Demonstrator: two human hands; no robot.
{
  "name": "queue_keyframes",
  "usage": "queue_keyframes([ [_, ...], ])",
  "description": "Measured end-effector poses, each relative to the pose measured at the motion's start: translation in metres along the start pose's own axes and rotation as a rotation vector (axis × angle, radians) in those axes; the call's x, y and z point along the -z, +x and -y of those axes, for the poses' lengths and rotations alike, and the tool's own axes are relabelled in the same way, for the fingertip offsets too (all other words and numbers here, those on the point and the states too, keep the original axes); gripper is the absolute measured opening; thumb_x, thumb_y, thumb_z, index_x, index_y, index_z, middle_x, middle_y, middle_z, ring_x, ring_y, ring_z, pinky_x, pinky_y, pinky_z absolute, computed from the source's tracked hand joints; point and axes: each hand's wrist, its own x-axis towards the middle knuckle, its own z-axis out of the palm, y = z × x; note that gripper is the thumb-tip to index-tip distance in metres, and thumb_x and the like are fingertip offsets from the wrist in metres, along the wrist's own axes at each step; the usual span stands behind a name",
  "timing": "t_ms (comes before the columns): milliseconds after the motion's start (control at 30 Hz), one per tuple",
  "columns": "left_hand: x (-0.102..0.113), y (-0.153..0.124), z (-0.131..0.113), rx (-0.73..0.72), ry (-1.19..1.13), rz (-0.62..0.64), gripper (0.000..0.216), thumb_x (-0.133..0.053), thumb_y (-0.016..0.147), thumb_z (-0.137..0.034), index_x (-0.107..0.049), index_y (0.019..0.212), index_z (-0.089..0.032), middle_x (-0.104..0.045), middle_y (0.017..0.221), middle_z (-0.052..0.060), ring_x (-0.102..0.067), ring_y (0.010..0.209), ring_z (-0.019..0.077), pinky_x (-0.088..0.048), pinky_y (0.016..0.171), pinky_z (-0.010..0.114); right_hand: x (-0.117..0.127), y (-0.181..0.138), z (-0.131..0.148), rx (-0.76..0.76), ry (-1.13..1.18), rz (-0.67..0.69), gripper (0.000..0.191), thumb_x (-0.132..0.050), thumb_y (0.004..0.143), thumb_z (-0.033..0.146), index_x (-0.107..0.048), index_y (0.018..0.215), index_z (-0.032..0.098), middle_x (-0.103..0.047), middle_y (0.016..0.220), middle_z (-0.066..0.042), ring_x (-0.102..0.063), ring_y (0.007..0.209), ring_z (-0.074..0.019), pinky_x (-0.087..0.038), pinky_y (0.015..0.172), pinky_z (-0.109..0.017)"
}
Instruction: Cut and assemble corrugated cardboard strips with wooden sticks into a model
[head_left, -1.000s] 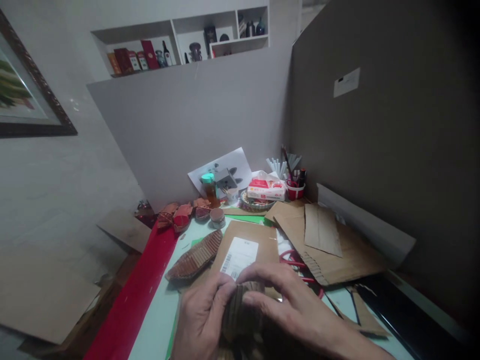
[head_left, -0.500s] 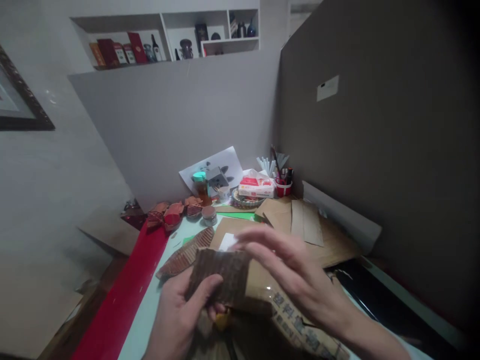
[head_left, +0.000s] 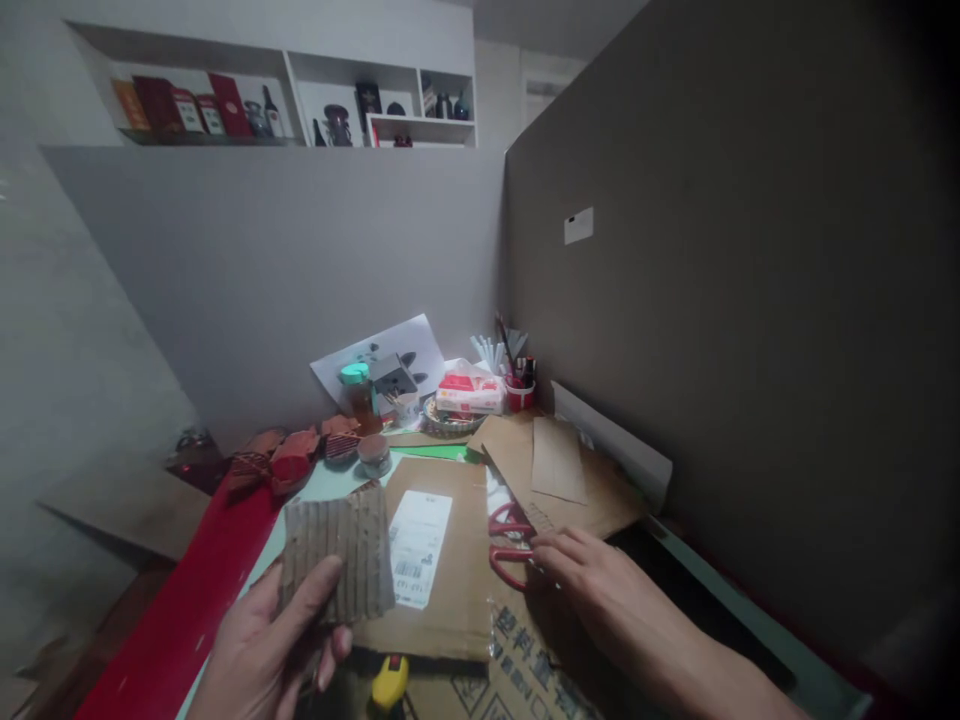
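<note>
Your left hand (head_left: 262, 640) holds a ribbed piece of cardboard (head_left: 339, 562) upright above the near edge of the counter (head_left: 315, 482) — the thumb presses on its front face and the other fingers are closed behind it. Your right hand (head_left: 581, 565) lies flat on the brown sheets, its fingers loose and grasping nothing, with the tips touching the red scissors (head_left: 510, 540). The scissors lie between the flat box with the white label (head_left: 442, 550) and a heap of cardboard offcuts (head_left: 559, 470).

If the scissors are what you reach for, I think it is best to slide the fingers fully into the red handles before lifting, because the blades seem to be tucked under an offcut. Keep the ribbed piece pinched near its lower corner — so the ribs stay visible and the sheet does not bend. A yellow tool (head_left: 390, 682) lies just below the box, near your left wrist.
</note>
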Motion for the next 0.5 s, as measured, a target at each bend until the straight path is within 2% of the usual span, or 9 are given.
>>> queue_keyframes([
  [100,0.008,0.01,-0.007,-0.071,-0.051,-0.041,0.074,-0.107,0.027,-0.05,-0.077,0.087,-0.016,-0.071,0.078,0.0,-0.056,0.057,0.0118,-0.053,0.043,0.02,-0.026,0.027,0.001,0.045,-0.117,0.043,0.007,-0.063,0.104,0.02,-0.07,0.105,0.018,-0.073,0.106,-0.004,-0.071,0.097,-0.02,-0.061,0.087,-0.038],
  [233,0.017,0.015,-0.013,-0.1,-0.047,-0.067,0.068,-0.105,0.036,-0.049,-0.075,0.087,-0.016,-0.067,0.077,-0.002,-0.053,0.056,0.0105,-0.051,0.042,0.019,-0.046,0.052,-0.002,0.049,-0.28,0.115,0.014,-0.068,0.103,0.024,-0.069,0.114,0.016,-0.072,0.108,-0.005,-0.071,0.098,-0.0214,-0.061,0.089,-0.043],
  [300,0.018,0.013,-0.016,-0.104,-0.057,-0.08,0.07,-0.106,0.034,-0.048,-0.074,0.087,-0.015,-0.066,0.077,-0.002,-0.051,0.055,0.0101,-0.048,0.04,0.019,-0.045,0.057,-0.002,0.054,-0.327,0.168,0.016,-0.069,0.102,0.024,-0.069,0.115,0.016,-0.072,0.109,-0.006,-0.071,0.1,-0.0225,-0.061,0.09,-0.044],
  [400,0.021,0.011,-0.021,-0.107,-0.111,-0.121,0.075,-0.107,0.028,-0.046,-0.073,0.087,-0.014,-0.066,0.079,-0.001,-0.049,0.058,0.0103,-0.051,0.04,0.018,-0.032,0.061,0.004,0.043,-0.326,0.232,0.021,-0.072,0.099,0.025,-0.068,0.118,0.015,-0.071,0.114,-0.007,-0.07,0.104,-0.0237,-0.06,0.092,-0.045],
  [500,0.027,0.012,-0.023,-0.122,-0.12,-0.119,0.068,-0.106,0.036,-0.047,-0.074,0.087,-0.014,-0.066,0.079,0.0,-0.048,0.06,0.0107,-0.051,0.041,0.019,-0.012,0.069,0.013,0.0,-0.287,0.273,0.026,-0.073,0.096,0.017,-0.067,0.121,0.015,-0.07,0.117,-0.006,-0.069,0.107,-0.0233,-0.059,0.094,-0.044],
])
